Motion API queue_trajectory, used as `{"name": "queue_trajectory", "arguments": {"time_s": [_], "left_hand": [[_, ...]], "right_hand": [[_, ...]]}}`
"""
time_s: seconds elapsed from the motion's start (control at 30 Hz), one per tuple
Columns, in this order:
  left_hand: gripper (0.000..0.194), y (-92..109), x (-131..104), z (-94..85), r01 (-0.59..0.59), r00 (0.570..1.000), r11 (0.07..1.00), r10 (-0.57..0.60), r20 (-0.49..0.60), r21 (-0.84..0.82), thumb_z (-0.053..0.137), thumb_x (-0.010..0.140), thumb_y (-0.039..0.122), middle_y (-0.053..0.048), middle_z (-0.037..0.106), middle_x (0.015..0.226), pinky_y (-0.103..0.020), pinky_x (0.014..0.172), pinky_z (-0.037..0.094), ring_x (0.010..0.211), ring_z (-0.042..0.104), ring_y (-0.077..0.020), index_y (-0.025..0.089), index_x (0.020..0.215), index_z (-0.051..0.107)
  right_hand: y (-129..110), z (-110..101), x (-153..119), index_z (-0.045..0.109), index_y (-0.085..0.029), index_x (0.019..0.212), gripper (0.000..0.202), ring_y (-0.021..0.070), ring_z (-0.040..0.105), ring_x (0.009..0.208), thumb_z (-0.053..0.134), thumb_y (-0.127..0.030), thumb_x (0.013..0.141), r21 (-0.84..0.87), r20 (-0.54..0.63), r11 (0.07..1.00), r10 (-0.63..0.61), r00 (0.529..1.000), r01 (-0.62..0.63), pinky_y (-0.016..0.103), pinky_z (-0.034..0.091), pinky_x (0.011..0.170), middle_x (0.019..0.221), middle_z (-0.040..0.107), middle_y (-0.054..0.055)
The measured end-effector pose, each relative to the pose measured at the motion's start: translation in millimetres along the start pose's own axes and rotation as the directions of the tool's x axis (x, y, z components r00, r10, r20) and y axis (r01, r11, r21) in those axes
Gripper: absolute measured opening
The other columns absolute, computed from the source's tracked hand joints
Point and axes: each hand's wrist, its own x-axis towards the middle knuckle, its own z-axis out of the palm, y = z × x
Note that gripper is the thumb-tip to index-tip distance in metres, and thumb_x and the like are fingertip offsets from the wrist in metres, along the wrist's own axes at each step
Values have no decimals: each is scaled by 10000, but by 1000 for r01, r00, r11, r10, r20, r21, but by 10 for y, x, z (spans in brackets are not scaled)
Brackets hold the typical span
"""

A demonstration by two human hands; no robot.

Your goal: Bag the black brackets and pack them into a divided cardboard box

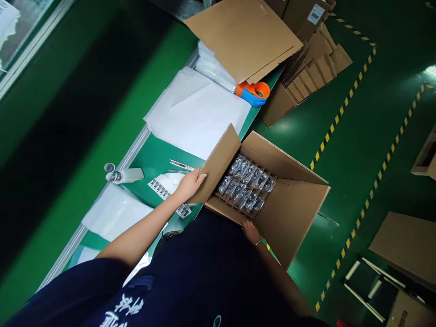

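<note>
A cardboard box (pixel 293 213) with raised flaps stands in front of my body. Inside, cardboard dividers split it into cells, and several small dark items in clear plastic bags (pixel 243 193) fill them in rows. My left hand (pixel 191 185) grips the outer edge of the left flap (pixel 218 165), thumb on its inner face. At the near rim, my right hand (pixel 251 231) has its fingers curled over the box edge; part of that hand is hidden by my shirt and the box wall. What the bags hold is too small to make out.
Left of the box runs a green-topped table (pixel 156 152) with white sheets (pixel 200 113), a white pump bottle (pixel 127 175), label strips (pixel 160 187) and an orange-and-blue tape dispenser (pixel 254 93). Flat cardboard (pixel 243 36) lies at its far end. A box of dividers (pixel 306 77) stands on the floor.
</note>
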Motion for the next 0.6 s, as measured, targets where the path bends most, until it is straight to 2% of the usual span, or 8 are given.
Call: {"name": "queue_trajectory", "arguments": {"time_s": [0.33,0.5,0.6], "left_hand": [[254,5,16,-23,5,1000,998,-4,21,-58,369,939,378,-106,685,929,-355,734,459,876,642,-289,192,936,542],[257,0,26,-23,11,1000,998,-9,28,-69,389,938,386,-101,690,923,-346,743,460,872,649,-277,193,934,559],[266,1,38,-25,15,1000,998,-14,26,-58,377,939,384,-105,687,910,-354,735,456,861,646,-283,188,956,557]], "right_hand": [[-22,-130,24,607,-271,1158,228,191,592,1104,575,-274,932,-54,48,998,15,999,-13,349,518,916,1222,597,59],[-96,-284,-10,611,-259,1145,220,190,594,1094,579,-287,929,-13,54,1000,7,998,-6,349,522,904,1222,596,63],[-204,-450,1,627,-244,1097,184,172,620,1020,584,-301,928,50,42,999,-20,999,17,327,531,861,1150,626,56]]}}
